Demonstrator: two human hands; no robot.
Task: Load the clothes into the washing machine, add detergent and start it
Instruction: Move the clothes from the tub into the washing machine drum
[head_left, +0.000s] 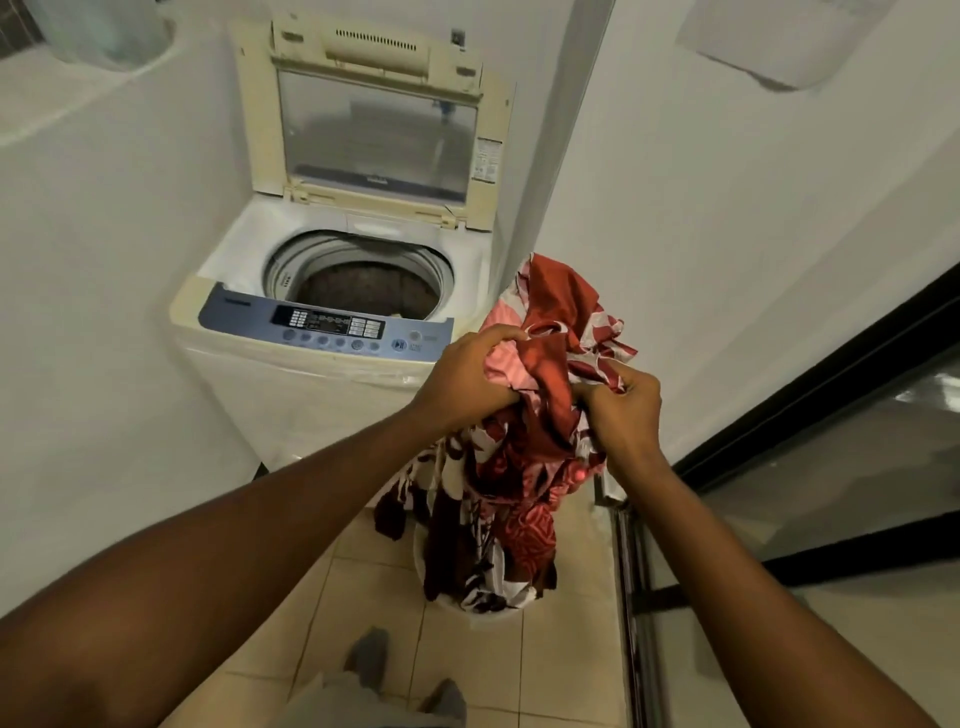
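Floor (363, 582): glossy beige tiles.
Bucket (488, 613): white, round, under the hanging cloth.
Clothes (540, 395): crumpled red, pink and white patterned fabric.
Left hand (470, 376): clenched on the bundle.
Right hand (626, 410): pinching its right side.
Washing machine (332, 332): cream plastic, lid up, beyond-left.
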